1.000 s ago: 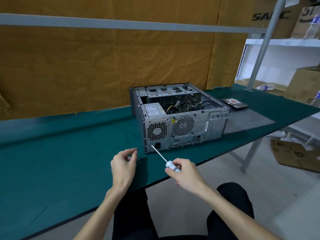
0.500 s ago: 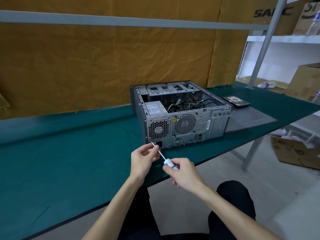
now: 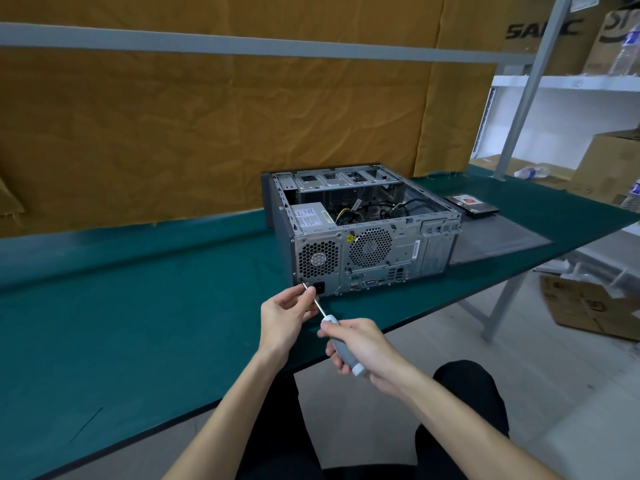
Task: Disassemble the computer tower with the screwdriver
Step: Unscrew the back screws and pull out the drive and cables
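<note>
The grey computer tower (image 3: 367,233) lies on its side on the green table (image 3: 138,306), top open, rear panel with two fan grilles facing me. My right hand (image 3: 363,348) grips the white handle of the screwdriver (image 3: 341,336). Its thin shaft runs up and left, and the tip touches the rear panel's lower left corner beside the power socket. My left hand (image 3: 285,315) pinches the shaft near the tip with thumb and fingers. Cables and a power supply show inside the case.
A flat grey side panel (image 3: 498,245) lies on the table right of the tower, with a hard drive (image 3: 471,204) behind it. Cardboard boxes (image 3: 588,306) sit on the floor at right. A metal frame post (image 3: 526,88) and shelves stand at the right.
My left hand came from the table edge to the screwdriver shaft and now pinches it. The screwdriver tip moved up to the tower's lower left rear corner.
</note>
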A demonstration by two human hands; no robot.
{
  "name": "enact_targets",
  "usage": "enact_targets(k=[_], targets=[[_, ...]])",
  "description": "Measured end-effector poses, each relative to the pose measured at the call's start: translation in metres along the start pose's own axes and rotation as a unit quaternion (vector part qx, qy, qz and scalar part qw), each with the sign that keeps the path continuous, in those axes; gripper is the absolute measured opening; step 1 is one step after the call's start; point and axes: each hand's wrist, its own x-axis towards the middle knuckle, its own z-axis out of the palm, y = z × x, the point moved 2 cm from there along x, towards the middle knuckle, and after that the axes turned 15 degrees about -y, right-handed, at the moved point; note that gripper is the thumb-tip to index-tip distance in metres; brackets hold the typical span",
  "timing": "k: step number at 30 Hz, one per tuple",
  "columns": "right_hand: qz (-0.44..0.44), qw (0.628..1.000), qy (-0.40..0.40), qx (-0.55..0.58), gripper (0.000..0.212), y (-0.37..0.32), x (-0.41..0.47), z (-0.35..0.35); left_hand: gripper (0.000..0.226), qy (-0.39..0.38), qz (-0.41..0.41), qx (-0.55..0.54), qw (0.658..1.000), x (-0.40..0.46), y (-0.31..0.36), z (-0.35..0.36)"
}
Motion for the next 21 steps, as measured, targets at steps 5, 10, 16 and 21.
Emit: enact_targets(k=[5, 10, 16, 21], targets=[[0.063, 0.973, -0.092, 0.200, 0.038, -0.006, 0.000, 0.010, 0.019, 0.027, -0.025, -0.031, 0.999, -0.001, 0.004, 0.002], [0.058, 0.936, -0.145, 0.316, 0.035, -0.020, -0.004, 0.023, 0.024, -0.001, -0.106, -0.080, 0.991, 0.004, 0.013, 0.001], [0.032, 0.976, 0.036, -0.210, 0.025, -0.026, -0.002, 0.026, 0.013, 0.002, -0.157, -0.077, 0.985, 0.013, 0.025, 0.007], [0.068, 0.961, -0.140, 0.229, 0.032, -0.032, -0.009, 0.014, 0.016, -0.035, -0.175, -0.151, 0.972, 0.013, 0.029, 0.009]])
